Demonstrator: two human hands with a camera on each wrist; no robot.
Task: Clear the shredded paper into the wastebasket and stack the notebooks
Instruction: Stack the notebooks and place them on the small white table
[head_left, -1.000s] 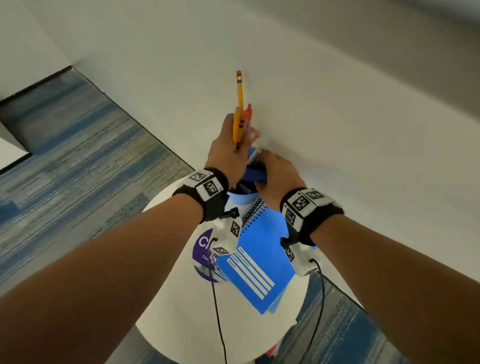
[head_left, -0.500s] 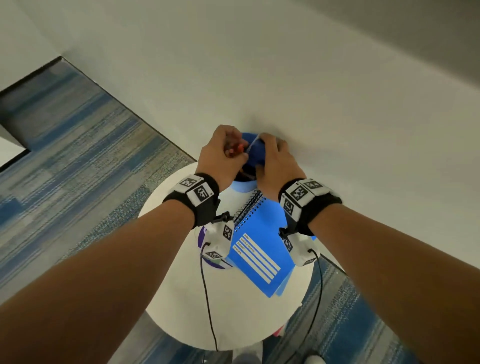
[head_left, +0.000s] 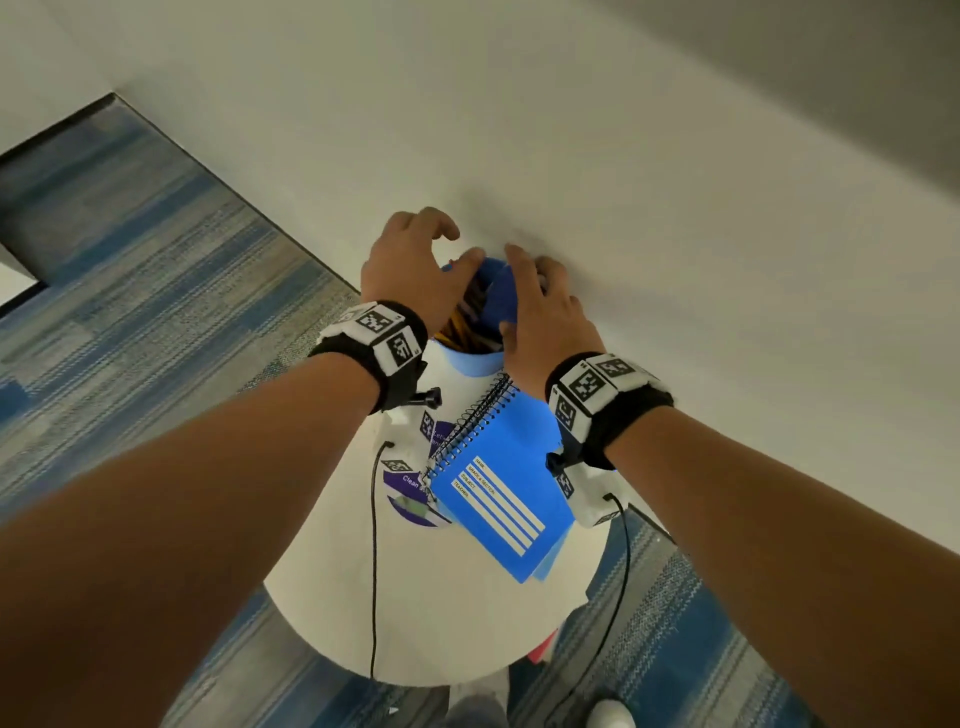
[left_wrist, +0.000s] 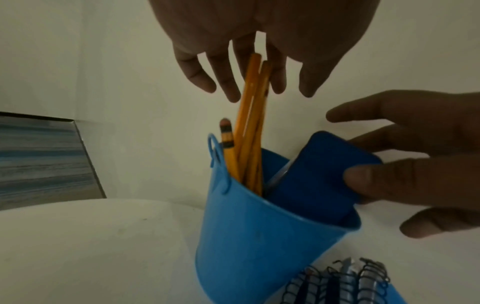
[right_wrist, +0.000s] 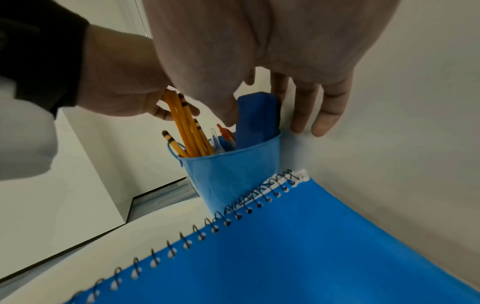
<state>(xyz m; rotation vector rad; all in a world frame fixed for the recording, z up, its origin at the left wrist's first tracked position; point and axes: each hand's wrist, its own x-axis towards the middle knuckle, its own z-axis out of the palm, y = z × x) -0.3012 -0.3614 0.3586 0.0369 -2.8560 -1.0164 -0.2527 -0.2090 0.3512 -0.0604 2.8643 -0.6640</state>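
Nearest me on the round white table (head_left: 415, 613) lie the blue spiral notebooks (head_left: 498, 499), stacked one on another, the top cover showing its lined label and the lower one peeking out at the near corner. Their wire binding runs up toward a blue bucket (left_wrist: 259, 242) that stands just past them at the table's far edge, against the white wall. Part of a purple printed sheet (head_left: 410, 488) shows from under the notebooks' left side.

The bucket holds yellow pencils (left_wrist: 249, 123), a couple of pens and a dark blue flat case (left_wrist: 317, 170) that stands tilted in its right half.

My left hand (head_left: 415, 270) hangs above the pencils with its fingers spread and loose, gripping nothing, the fingertips just about at the pencil tops. My right hand (head_left: 540, 306) is around the blue case, thumb on its near face and fingers behind it by the wall.
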